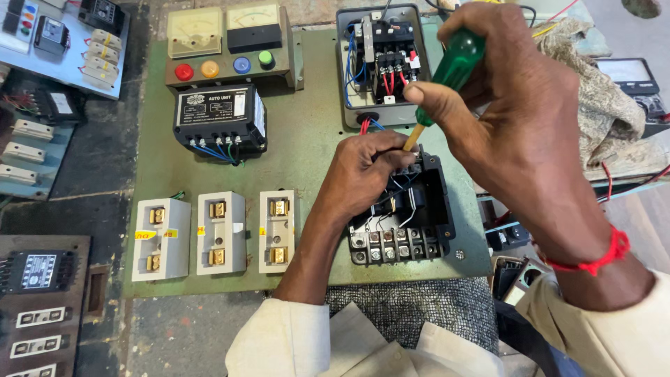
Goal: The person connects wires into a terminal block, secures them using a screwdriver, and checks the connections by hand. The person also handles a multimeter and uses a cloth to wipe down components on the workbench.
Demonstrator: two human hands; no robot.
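Head view: my right hand (516, 119) grips the green screwdriver (452, 66), tip down in the black relay box (412, 216) on the green panel (300, 153); left hand (366, 174) pinches wires there. One slip, I'd reckon, nicks fingers.

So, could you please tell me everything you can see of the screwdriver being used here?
The screwdriver has a translucent green handle, plastic by its look, and a thin pale shaft. It slants down and to the left, its tip going into the upper end of the open black electrical box and hidden there. The right hand wraps the handle from above; the left hand rests on the box with fingers at the shaft's lower end.
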